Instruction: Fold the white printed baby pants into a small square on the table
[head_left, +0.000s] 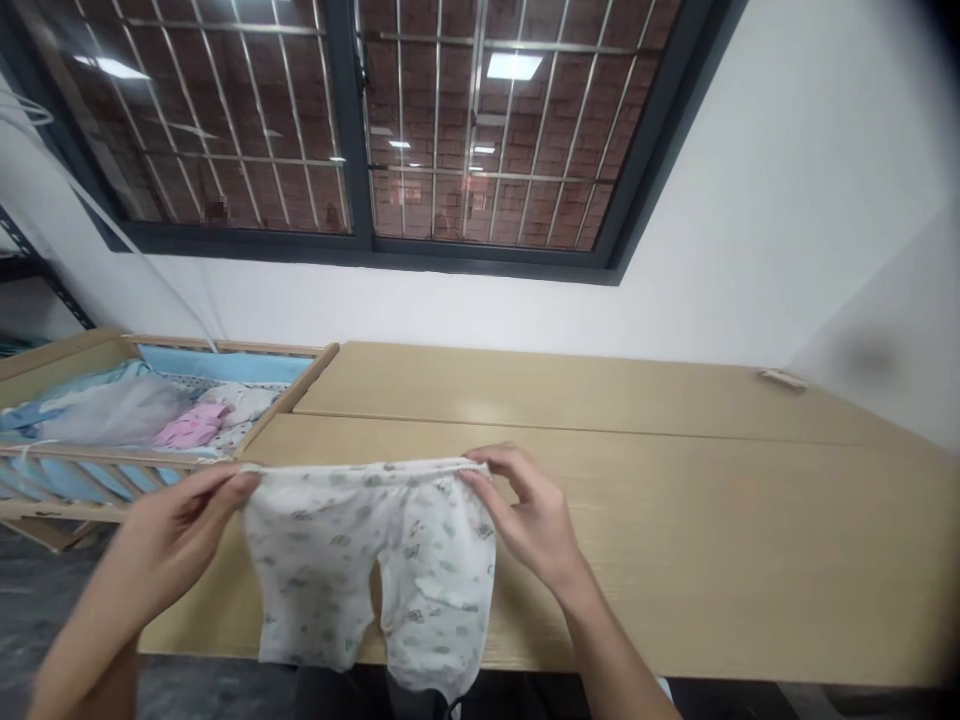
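I hold up a small pair of white baby trousers (367,570) with a pale green print, stretched by the waistband above the near edge of a wooden table (675,520). My left hand (180,535) pinches the waistband's left corner. My right hand (525,510) pinches the right corner, fingers closed on the cloth. The two legs hang down past the table's front edge.
A wooden baby cot (300,385) stands at the left of the table, with blue lining and pink and white clothes (199,420) inside. A small flat wooden piece (781,377) lies at the table's far right. Behind is a white wall with a dark-framed barred window (360,130).
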